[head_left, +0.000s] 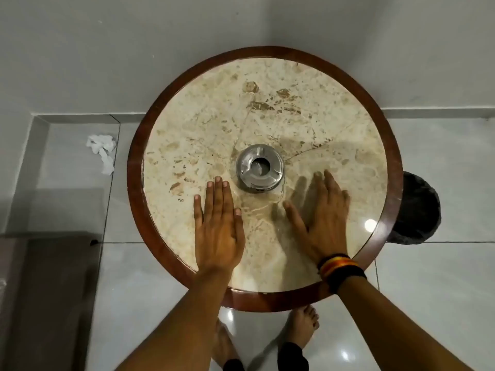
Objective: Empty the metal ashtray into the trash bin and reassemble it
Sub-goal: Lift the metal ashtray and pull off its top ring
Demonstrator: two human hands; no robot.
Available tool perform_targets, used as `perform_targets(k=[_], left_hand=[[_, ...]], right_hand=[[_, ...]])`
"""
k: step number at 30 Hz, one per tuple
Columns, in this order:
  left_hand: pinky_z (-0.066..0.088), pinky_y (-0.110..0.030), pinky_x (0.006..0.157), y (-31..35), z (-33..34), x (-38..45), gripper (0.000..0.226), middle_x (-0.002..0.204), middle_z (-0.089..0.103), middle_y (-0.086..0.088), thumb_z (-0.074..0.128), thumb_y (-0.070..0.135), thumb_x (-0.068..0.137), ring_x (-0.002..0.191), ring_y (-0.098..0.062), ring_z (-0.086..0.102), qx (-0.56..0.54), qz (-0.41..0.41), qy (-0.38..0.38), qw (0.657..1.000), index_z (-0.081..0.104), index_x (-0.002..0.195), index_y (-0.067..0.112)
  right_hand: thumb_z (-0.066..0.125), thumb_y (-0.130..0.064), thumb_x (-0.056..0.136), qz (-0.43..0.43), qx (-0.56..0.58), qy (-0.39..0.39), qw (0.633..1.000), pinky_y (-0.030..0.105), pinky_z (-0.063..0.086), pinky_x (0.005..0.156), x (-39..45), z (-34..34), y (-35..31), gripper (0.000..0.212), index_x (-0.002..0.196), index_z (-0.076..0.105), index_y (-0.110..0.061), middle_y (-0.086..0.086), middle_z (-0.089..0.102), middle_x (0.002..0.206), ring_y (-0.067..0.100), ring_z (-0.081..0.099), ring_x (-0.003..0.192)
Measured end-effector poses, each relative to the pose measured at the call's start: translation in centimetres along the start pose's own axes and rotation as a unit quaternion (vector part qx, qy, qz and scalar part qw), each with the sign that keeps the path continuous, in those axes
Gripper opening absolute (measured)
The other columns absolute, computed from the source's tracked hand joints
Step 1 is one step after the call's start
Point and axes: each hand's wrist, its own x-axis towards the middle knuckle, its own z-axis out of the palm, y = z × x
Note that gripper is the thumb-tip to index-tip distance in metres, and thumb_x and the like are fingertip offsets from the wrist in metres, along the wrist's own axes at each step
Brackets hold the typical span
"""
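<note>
We see both hands flat, palms down, fingers extended and holding nothing. The left hand (pixel 218 226) lies on the worktop (pixel 267 103) with fingers close together, tips just short of the metal ashtray (pixel 259 168). The right hand (pixel 320 215) is blurred, fingers splayed, thumb out; we cannot tell whether it touches the surface or sits just above it. A band of black, yellow and red threads (pixel 340 267) wraps the right wrist.

The ashtray stands between and just beyond the two hands, near the worktop's centre, touching neither. It is round, brushed steel, with a notched lid and a central opening; it appears assembled. No writing or brand is legible anywhere.

The worktop is a round slab of veined beige marble, glossy, set in a dark reddish wood rim. At its right edge, partly hidden beneath, sits a black-lined trash bin (pixel 417 210). Glossy pale tiles form the floor (pixel 428 303); crumpled white paper (pixel 103 151) lies left, and bare feet (pixel 304 324) show under the rim.
</note>
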Motion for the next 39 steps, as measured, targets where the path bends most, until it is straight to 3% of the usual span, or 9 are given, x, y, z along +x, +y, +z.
perform_targets(k=[4,8,17,23,32,39], left_hand=[[0.01,-0.055,0.134,-0.1,0.3,0.1,0.064,0.179,0.008,-0.01,0.012,0.036,0.11,0.166,-0.025,0.004,0.036,-0.007,0.005,0.999,0.01,0.169,0.009],[0.018,-0.058,0.132,-0.4,0.7,0.3,0.065,0.178,0.013,-0.014,0.007,0.038,0.111,0.165,-0.03,0.009,0.068,0.004,0.004,0.998,0.012,0.168,0.008],[0.018,-0.057,0.132,-0.4,0.7,0.3,0.065,0.177,0.016,-0.014,0.009,0.035,0.109,0.165,-0.029,0.012,0.059,0.002,0.002,0.998,0.016,0.168,0.007],[0.019,-0.057,0.132,-0.3,0.7,0.3,0.064,0.177,0.017,-0.012,0.017,0.034,0.109,0.165,-0.027,0.013,0.03,-0.003,0.01,0.999,0.018,0.167,0.008],[0.021,-0.058,0.131,-0.4,0.8,0.3,0.064,0.177,0.019,-0.011,0.017,0.035,0.109,0.165,-0.027,0.015,0.034,-0.001,0.01,0.999,0.021,0.167,0.007],[0.018,-0.056,0.132,-0.5,1.0,0.3,0.064,0.178,0.017,-0.01,0.016,0.037,0.11,0.166,-0.026,0.012,0.029,0.0,0.013,1.0,0.017,0.167,0.009]], right_hand=[[0.052,-0.076,0.083,-0.039,0.033,-0.02,0.999,0.052,0.026,0.12,3.6,0.7,-5.5,0.106,0.159,0.016,-0.013,0.012,0.022,0.165,0.029,0.023,0.151],[0.068,-0.064,0.073,-0.04,0.001,-0.04,0.998,0.051,0.034,0.112,5.8,2.2,-8.0,0.114,0.159,0.014,-0.012,0.015,0.035,0.157,0.035,0.036,0.141],[0.065,-0.063,0.067,-0.046,0.015,-0.001,0.999,0.051,0.037,0.11,7.2,0.8,-8.2,0.11,0.156,0.023,-0.014,0.012,0.046,0.146,0.033,0.044,0.132],[0.063,-0.058,0.064,-0.061,-0.02,-0.056,0.996,0.045,0.039,0.108,7.9,1.5,-7.7,0.102,0.151,0.032,-0.013,0.011,0.049,0.136,0.033,0.048,0.124],[0.06,-0.056,0.063,-0.071,-0.031,-0.064,0.995,0.047,0.046,0.104,7.9,1.3,-8.2,0.097,0.145,0.037,-0.01,0.018,0.047,0.139,0.036,0.047,0.124],[0.067,-0.053,0.058,-0.07,-0.046,-0.049,0.995,0.045,0.049,0.096,8.1,1.3,-8.4,0.098,0.142,0.04,-0.01,0.02,0.044,0.132,0.036,0.048,0.112]])
